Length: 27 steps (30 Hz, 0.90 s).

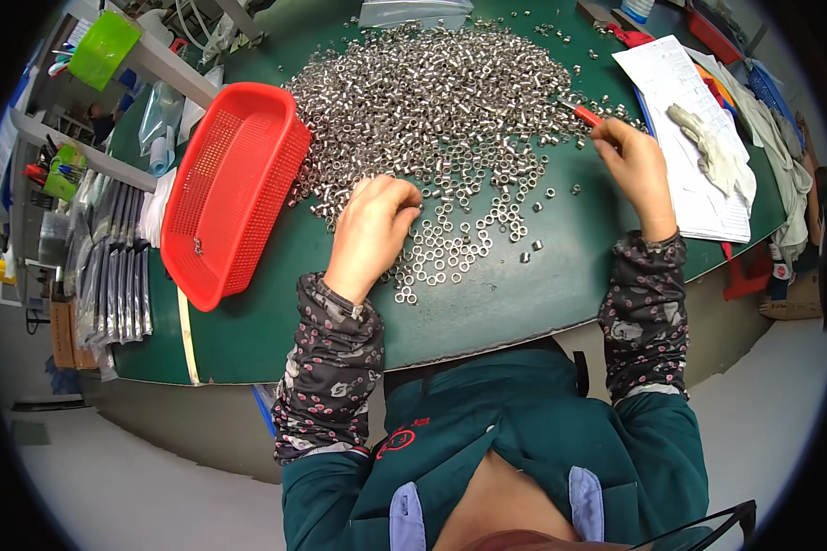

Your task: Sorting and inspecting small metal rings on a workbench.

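A big heap of small shiny metal nuts (432,92) covers the far middle of the green table (524,303). At its near left edge rests my left hand (369,234), palm down with fingers curled in; whatever may be under the fingertips is hidden. Loose nuts (441,253) spread in a thin layer just right of that hand. My right hand (636,170) is closed on the end of a red-handled tool (586,115), whose thin metal tip points at the heap's right side; the tool's kind is unclear.
Left of the heap stands a red perforated plastic basket (268,202) with a small metal bit inside. To the right lie paper sheets (657,69) with a whitish glove (703,147) on them. Bagged dark flat items (124,285) stand at the far left, beside a grey frame (175,69).
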Tool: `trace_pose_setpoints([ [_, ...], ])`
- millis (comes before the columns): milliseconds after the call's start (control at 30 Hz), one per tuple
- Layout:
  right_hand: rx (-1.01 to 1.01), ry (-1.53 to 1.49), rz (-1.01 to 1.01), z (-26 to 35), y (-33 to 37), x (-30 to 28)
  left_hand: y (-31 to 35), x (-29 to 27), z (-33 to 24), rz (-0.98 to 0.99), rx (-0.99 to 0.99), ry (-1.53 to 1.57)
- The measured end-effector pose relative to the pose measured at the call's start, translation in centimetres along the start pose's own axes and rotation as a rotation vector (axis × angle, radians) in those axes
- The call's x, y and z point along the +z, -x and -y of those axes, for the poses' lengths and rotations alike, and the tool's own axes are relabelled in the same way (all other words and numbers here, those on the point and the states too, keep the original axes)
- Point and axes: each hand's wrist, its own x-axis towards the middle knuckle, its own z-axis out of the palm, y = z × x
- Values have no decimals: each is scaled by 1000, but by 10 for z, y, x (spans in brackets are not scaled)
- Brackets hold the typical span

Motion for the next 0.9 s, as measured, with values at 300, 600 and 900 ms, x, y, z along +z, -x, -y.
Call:
trace_pose_setpoints([
  [300,-459,-28,19,80,7,26,0,13,2,-26,98,-111],
  [600,-543,-162,287,103,12,62,-1,17,2,-61,140,-37],
  [900,-447,-257,295,91,3,57,-12,20,-1,-162,162,-35],
])
